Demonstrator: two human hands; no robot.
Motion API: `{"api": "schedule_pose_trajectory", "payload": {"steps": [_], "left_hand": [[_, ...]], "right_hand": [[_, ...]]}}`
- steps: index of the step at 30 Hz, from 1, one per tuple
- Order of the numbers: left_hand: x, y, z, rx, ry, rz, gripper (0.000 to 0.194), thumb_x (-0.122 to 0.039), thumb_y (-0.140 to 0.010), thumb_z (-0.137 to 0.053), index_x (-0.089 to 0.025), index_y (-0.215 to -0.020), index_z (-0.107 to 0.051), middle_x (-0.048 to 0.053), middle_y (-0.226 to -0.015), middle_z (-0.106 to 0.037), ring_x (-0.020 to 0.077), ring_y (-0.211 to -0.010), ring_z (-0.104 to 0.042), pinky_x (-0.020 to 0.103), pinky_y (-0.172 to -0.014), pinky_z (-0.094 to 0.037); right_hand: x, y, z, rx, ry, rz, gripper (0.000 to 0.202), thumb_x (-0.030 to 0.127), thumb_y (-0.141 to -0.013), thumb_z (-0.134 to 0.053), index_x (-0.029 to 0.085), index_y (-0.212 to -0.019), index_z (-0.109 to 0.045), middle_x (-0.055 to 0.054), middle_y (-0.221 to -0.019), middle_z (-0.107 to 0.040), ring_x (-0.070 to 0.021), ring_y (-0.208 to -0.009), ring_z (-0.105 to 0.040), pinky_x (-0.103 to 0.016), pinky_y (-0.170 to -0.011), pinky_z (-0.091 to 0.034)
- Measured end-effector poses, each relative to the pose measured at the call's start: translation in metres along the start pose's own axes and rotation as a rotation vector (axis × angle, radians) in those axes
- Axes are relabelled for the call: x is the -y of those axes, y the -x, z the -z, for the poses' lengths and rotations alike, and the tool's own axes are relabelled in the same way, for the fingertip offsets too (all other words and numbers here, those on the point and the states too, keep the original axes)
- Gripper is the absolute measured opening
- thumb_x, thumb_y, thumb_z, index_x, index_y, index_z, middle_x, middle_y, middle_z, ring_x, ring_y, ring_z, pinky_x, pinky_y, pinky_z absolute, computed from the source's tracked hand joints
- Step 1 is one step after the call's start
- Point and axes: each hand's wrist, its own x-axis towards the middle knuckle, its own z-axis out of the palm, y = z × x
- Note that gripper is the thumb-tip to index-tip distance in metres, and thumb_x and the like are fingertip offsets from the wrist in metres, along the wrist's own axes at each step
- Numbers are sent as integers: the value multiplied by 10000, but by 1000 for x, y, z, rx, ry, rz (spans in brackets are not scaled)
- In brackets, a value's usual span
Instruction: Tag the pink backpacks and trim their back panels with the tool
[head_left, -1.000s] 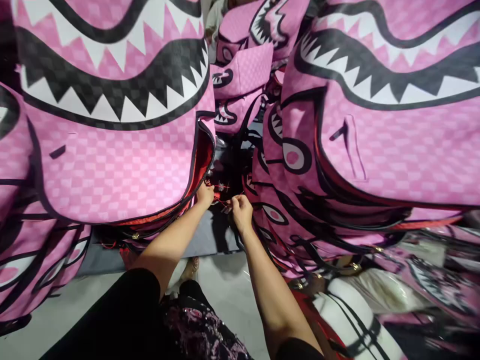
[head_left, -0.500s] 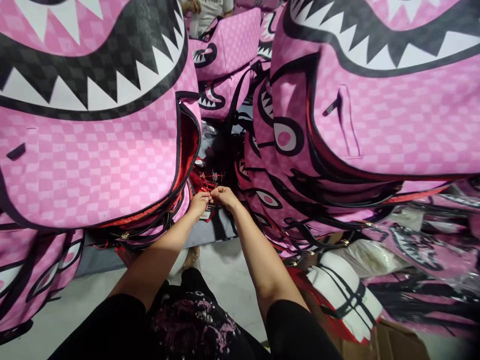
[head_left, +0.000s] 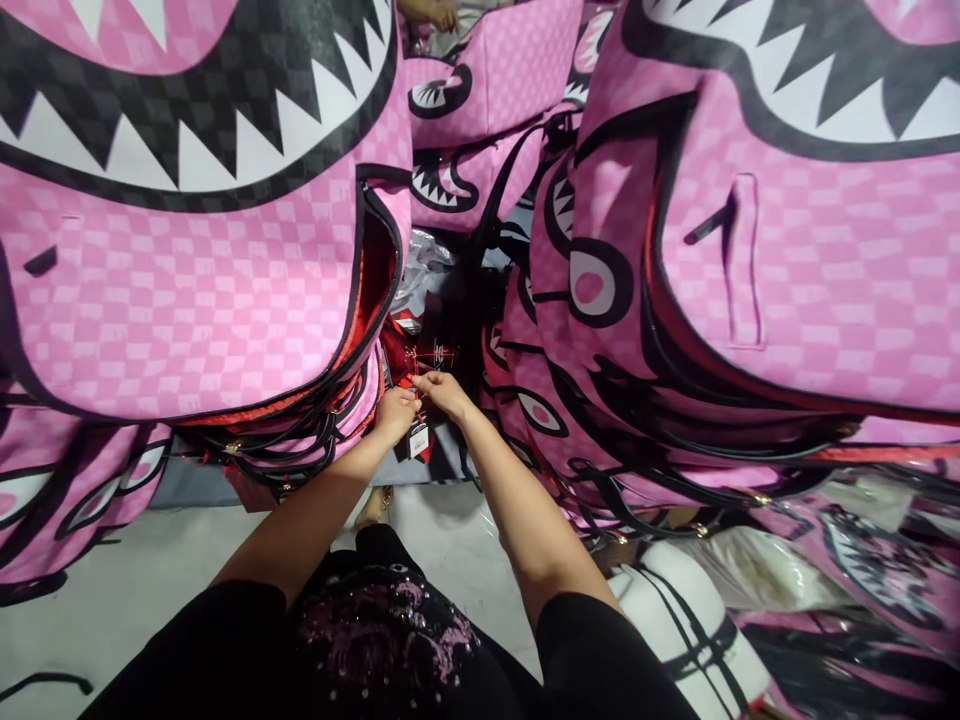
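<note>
In the gap between two stacks of pink backpacks, my left hand (head_left: 397,413) and my right hand (head_left: 443,392) meet with pinched fingers. Both hold a thin red string (head_left: 417,372), which runs up toward small gold-coloured bits. Just below my fingers hangs a tag (head_left: 418,441) with a white printed label. More red and black tags (head_left: 433,345) lie behind my hands on a dark surface. Exactly how the string passes between the fingertips is too small to tell.
A large pink checkered backpack (head_left: 225,310) with a shark-mouth print stands at left, partly unzipped. Another backpack (head_left: 840,260) tops the right stack. Beyond are more pink bags (head_left: 517,80) and a co-worker's hand (head_left: 442,15). White strapped bundles (head_left: 686,630) lie at lower right.
The view has shifted slightly. The tag with the white label now hangs more plainly below my fingers. My hands stay close together, still pinching the string.
</note>
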Motion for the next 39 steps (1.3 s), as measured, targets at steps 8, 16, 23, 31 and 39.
{"api": "schedule_pose_trajectory", "payload": {"steps": [8, 16, 23, 31, 39], "left_hand": [[-7, 16, 7, -10, -195, -69, 253, -376, -924, -600, -134, -987, -641, 34, -942, -666, 134, -823, -638, 335, -778, -557], [-14, 73, 27, -178, -229, -342, 183, -229, -941, -453, -219, -878, -624, 29, -816, -685, 157, -813, -646, 308, -849, -488], [-20, 162, 93, -107, -241, -667, 193, -246, -916, -487, -244, -960, -674, 13, -741, -715, 135, -729, -684, 256, -755, -541], [9, 202, 220, -481, -138, -736, 209, -206, -943, -483, -232, -1058, -655, -8, -760, -689, 70, -561, -612, 182, -578, -507], [8, 156, 341, -609, -93, -634, 238, -193, -921, -496, -236, -1025, -706, 15, -811, -713, 128, -736, -666, 230, -745, -508]], "right_hand": [[7, 3, 1, 49, 2, 97, 347, 429, -846, -692, 153, -682, -557, 29, -604, -612, -77, -502, -540, -227, -541, -473], [9, 22, 23, -176, 284, 214, 130, 288, -772, -695, 168, -747, -650, -40, -724, -686, -170, -735, -647, -304, -760, -523], [23, 98, 7, -323, 474, 587, 284, 279, -903, -516, 142, -1101, -665, -152, -1113, -704, -264, -1026, -661, -437, -966, -480], [71, 190, -117, -89, 767, 1355, 315, 102, -924, -505, 195, -1209, -601, -88, -943, -721, -198, -807, -670, -325, -741, -544], [162, 177, -253, -310, 1375, 905, 369, 268, -962, -464, 118, -1284, -561, -90, -698, -681, -203, -528, -608, -280, -457, -351]]}}
